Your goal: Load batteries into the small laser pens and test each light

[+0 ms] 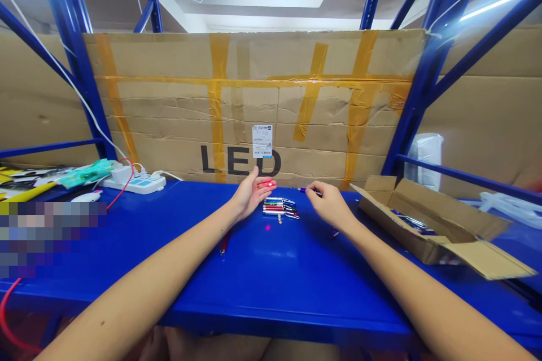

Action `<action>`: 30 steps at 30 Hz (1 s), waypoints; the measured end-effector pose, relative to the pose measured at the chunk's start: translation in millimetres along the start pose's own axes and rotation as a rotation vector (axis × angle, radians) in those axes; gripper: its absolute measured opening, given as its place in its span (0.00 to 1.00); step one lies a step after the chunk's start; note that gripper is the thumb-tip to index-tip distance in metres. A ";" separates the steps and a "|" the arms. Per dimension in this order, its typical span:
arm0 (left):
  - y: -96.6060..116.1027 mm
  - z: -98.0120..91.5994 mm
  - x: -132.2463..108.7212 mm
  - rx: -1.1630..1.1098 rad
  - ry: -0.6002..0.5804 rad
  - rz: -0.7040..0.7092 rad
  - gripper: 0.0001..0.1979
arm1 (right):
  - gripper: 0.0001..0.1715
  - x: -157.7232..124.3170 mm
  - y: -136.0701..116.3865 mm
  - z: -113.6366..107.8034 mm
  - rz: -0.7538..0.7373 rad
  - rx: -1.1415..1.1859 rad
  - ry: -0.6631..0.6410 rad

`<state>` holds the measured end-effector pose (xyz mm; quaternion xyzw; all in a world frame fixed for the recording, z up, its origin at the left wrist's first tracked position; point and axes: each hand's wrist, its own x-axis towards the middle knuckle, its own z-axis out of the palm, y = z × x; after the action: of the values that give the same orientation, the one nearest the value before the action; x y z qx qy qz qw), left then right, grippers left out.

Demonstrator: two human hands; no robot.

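My right hand (325,198) is closed round a small dark purple pen-like tube (303,189), whose tip points left. A bright red light spot falls on the fingers of my left hand (253,194), which is held up with its fingers stretched out and nothing in it. Between the hands lies a row of several coloured metal tubes with clips (275,207). Small silver round pieces (280,219) sit just in front of the row. A red tube (224,244) lies under my left forearm, and another small dark object (333,233) is beside my right wrist.
An open cardboard box (415,231) holding similar tubes stands on the right of the blue table (271,282). At the left are a white power strip (139,181), cables and plastic packets (84,174). A large cardboard panel (178,124) closes off the back.
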<state>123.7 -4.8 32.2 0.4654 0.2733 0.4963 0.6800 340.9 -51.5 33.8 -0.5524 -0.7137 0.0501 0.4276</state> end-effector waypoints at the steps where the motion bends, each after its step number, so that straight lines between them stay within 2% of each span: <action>1: -0.1 0.0 0.0 0.000 -0.001 0.000 0.31 | 0.14 0.0 -0.2 -0.1 0.000 0.009 -0.001; 16: 1.0 -0.5 0.5 0.023 -0.025 0.007 0.31 | 0.14 5.3 5.2 -4.7 0.036 0.031 0.012; 30: 3.6 -1.4 1.1 0.010 -0.034 0.005 0.32 | 0.16 7.7 8.3 -9.3 -0.028 0.039 0.010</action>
<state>121.4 -3.0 34.9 0.4778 0.2631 0.4887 0.6810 353.1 -45.7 39.4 -0.5343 -0.7181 0.0551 0.4426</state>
